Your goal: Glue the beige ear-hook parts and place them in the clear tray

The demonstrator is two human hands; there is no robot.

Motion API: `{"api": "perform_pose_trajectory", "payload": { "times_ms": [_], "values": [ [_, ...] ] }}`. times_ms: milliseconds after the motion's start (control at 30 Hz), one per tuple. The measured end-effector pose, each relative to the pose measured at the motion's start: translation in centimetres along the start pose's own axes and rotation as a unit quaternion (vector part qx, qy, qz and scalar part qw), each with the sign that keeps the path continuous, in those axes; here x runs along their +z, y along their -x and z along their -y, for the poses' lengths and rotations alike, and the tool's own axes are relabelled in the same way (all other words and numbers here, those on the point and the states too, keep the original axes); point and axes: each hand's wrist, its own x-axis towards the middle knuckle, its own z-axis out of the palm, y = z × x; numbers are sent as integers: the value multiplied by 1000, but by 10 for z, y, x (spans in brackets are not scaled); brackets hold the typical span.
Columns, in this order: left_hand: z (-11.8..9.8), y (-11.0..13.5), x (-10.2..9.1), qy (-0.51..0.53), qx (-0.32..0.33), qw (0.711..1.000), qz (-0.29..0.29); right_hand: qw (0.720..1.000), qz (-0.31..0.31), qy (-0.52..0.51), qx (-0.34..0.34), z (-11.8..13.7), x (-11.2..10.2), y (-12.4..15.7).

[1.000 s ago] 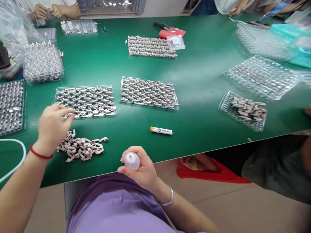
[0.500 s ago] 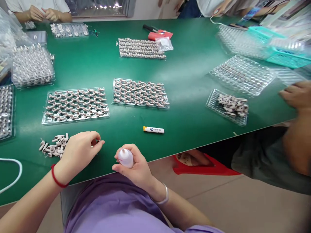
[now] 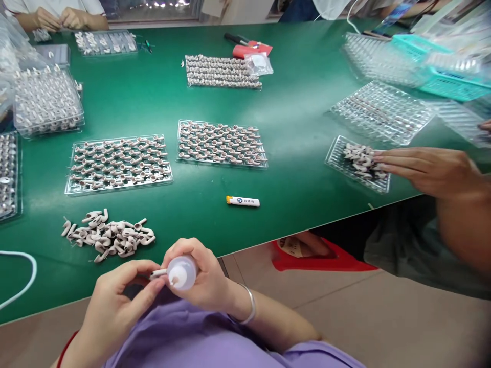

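Note:
My right hand [image 3: 205,278] is wrapped round a small white squeeze bottle [image 3: 181,272], its nozzle tipped toward my left. My left hand [image 3: 115,301] pinches a small pale curved part [image 3: 158,274] right at the nozzle, just off the near edge of the green table [image 3: 307,112], above my purple shirt. A loose heap of the same pinkish curved parts [image 3: 109,236] lies on the table in front of my left hand. Behind the heap stand two clear trays filled with rows of these parts [image 3: 118,163] [image 3: 221,144].
A white lighter [image 3: 243,201] lies near the table's front edge. Another person's hand [image 3: 425,168] reaches into a small tray of parts [image 3: 358,162] at the right. More clear trays, a teal basket [image 3: 441,71], a white cable [image 3: 19,281] and a third person's hands [image 3: 57,19] ring the table.
My left hand has left the heap with one part and come back to the bottle's nozzle. The right hand tipped the bottle toward it. The other person's hand moved onto the small tray.

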Motion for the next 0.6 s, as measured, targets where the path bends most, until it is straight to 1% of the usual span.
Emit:
{"api": "perform_pose_trajectory", "payload": {
  "times_ms": [67,133,233,433,533,600],
  "values": [
    [-2,1,-2,14,-16,999,30,1000,21,4,-11,0,-2,0],
    [-2,3,-3,28,-20,997,62,999,43,-9,-3,-1,-4,0],
    [0,5,-4,28,3,996,88,997,71,-29,21,-1,-6,-1],
    [5,8,-5,34,15,996,80,995,95,-27,21,-1,-8,-2],
    [4,8,-4,44,6,996,75,994,104,-38,5,-3,-8,-2],
    [2,9,-2,59,-14,996,66,994,103,-44,-1,-4,-8,-3]
  ]
}}
